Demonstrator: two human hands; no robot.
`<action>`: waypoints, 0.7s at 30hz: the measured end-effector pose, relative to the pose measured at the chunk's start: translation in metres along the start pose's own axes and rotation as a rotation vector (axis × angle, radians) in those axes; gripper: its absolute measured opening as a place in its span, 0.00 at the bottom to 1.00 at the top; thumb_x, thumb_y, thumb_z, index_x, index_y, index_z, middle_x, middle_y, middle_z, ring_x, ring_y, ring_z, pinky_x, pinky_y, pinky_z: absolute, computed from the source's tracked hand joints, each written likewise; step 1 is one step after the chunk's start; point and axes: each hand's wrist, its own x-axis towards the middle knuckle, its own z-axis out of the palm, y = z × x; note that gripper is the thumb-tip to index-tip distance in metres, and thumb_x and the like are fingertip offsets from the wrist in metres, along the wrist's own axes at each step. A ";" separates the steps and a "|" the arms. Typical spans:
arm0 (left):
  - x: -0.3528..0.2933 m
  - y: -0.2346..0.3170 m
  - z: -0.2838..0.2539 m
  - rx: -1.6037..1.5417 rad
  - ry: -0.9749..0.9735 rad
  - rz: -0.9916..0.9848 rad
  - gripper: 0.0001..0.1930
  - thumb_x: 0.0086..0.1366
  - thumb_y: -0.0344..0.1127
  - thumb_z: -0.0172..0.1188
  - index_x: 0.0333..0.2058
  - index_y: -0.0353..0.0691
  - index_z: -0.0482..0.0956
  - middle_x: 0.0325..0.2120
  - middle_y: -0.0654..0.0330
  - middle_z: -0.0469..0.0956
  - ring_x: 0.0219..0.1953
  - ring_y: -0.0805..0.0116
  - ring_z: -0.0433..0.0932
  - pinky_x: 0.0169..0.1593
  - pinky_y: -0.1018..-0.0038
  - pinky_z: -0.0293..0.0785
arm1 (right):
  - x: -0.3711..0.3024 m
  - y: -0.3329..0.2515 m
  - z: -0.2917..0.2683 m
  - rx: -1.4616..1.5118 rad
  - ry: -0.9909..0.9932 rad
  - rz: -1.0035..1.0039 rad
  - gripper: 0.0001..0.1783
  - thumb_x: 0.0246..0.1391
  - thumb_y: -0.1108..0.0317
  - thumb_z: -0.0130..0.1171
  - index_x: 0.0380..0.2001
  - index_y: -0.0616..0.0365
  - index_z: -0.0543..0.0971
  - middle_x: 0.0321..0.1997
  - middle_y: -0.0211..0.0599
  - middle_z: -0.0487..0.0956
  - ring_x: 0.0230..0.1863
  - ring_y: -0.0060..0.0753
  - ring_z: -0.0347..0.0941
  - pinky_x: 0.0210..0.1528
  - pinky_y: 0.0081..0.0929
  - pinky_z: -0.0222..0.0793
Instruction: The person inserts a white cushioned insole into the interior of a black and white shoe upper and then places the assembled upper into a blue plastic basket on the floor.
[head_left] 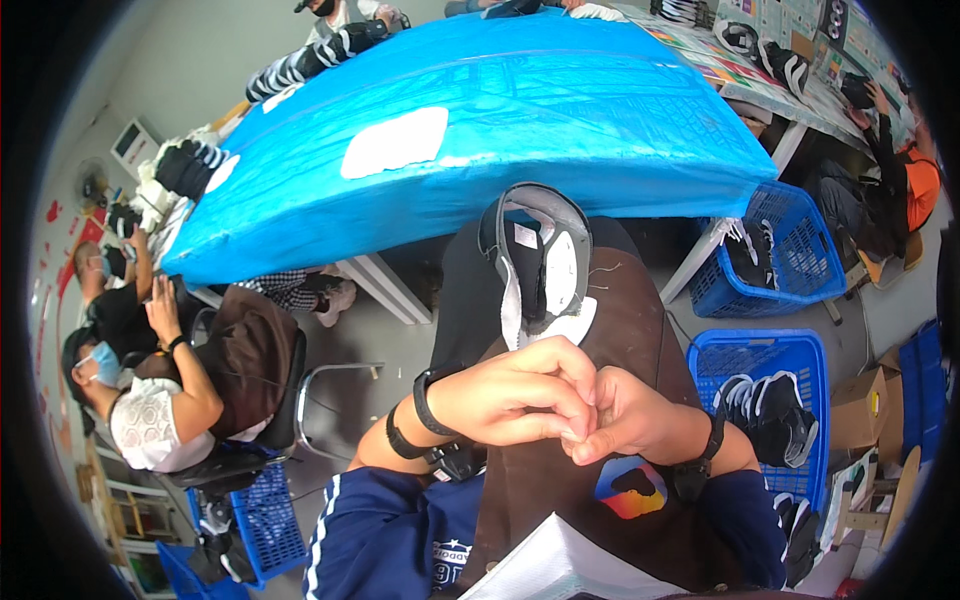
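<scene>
A black and white shoe upper (541, 262) rests across my lap, on the brown apron (640, 330), with its opening and pale inner lining showing. Just below its near end, my left hand (520, 392) and my right hand (635, 415) meet fingertip to fingertip. Both are closed in a pinch, thumbs and forefingers pressed together. Anything between the fingertips is too small or hidden to make out. Neither hand grips the shoe upper. A few thin loose threads (606, 268) lie on the apron to the right of it.
A table with a blue cover (540, 110) spans ahead, bearing a white sheet (396, 142) and a row of shoe uppers (310, 62). Blue baskets (765, 338) holding shoes stand at my right. A seated co-worker (165, 400) is at left; another (915, 190) sits far right.
</scene>
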 end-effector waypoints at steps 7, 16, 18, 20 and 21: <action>0.000 -0.001 0.001 0.001 -0.020 0.013 0.02 0.53 0.30 0.58 0.26 0.40 0.77 0.35 0.61 0.65 0.36 0.68 0.68 0.40 0.77 0.64 | 0.000 0.002 -0.002 -0.073 0.007 -0.040 0.08 0.39 0.79 0.62 0.26 0.62 0.74 0.24 0.29 0.74 0.29 0.17 0.69 0.34 0.13 0.62; -0.002 -0.004 -0.005 0.006 0.009 0.011 0.05 0.51 0.26 0.58 0.28 0.37 0.73 0.34 0.59 0.64 0.37 0.66 0.67 0.41 0.76 0.64 | 0.003 0.000 0.001 -0.027 0.029 -0.057 0.06 0.39 0.79 0.61 0.23 0.61 0.73 0.23 0.28 0.74 0.26 0.15 0.68 0.30 0.13 0.61; -0.003 -0.006 -0.005 -0.034 0.023 0.003 0.05 0.51 0.26 0.59 0.29 0.37 0.74 0.34 0.60 0.65 0.37 0.67 0.67 0.41 0.76 0.64 | 0.003 0.002 0.000 -0.047 0.040 -0.052 0.06 0.39 0.79 0.61 0.21 0.61 0.73 0.22 0.28 0.74 0.25 0.15 0.68 0.29 0.13 0.61; -0.003 -0.008 -0.004 -0.046 0.022 -0.010 0.06 0.50 0.26 0.60 0.29 0.38 0.75 0.34 0.60 0.65 0.37 0.67 0.67 0.41 0.75 0.65 | 0.003 0.003 -0.002 -0.073 0.046 -0.048 0.07 0.39 0.79 0.62 0.20 0.60 0.73 0.21 0.27 0.73 0.24 0.15 0.67 0.28 0.12 0.60; -0.003 -0.007 -0.004 -0.048 0.020 -0.011 0.06 0.50 0.26 0.60 0.29 0.38 0.75 0.34 0.60 0.65 0.37 0.67 0.67 0.41 0.75 0.65 | 0.003 0.003 -0.001 -0.071 0.047 -0.049 0.07 0.39 0.79 0.62 0.20 0.60 0.73 0.21 0.27 0.73 0.24 0.15 0.67 0.28 0.12 0.60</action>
